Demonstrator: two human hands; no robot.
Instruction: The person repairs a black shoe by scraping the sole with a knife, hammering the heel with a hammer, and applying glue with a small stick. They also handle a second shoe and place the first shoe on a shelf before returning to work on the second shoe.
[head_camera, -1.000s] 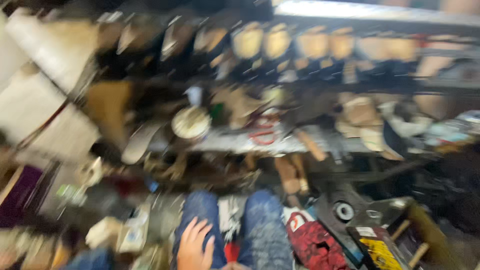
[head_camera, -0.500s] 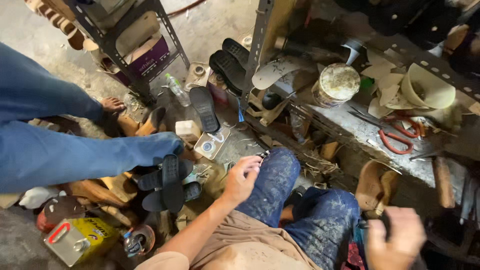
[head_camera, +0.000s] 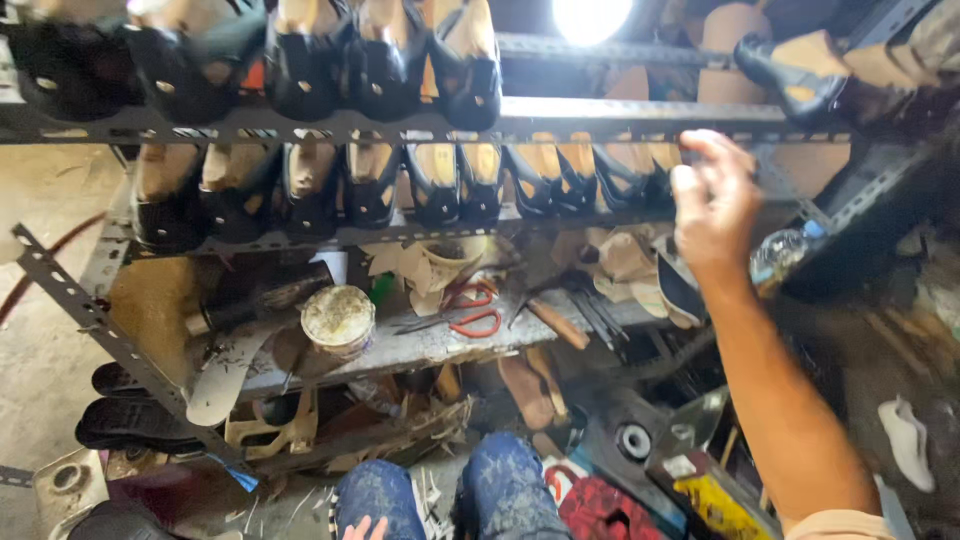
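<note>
Shoes on shelf — just beside raised right hand.

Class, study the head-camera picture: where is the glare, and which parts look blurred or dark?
Head view: a lamp glares white at the top; the raised right hand is slightly motion-blurred; the shoes on the metal shelf stay fairly sharp; the right edge falls into deep shadow.

Black shoe uppers on tan lasts (toes outward) lined along metal shelf, just beside raised right hand

Right hand near shelved shoes
</note>
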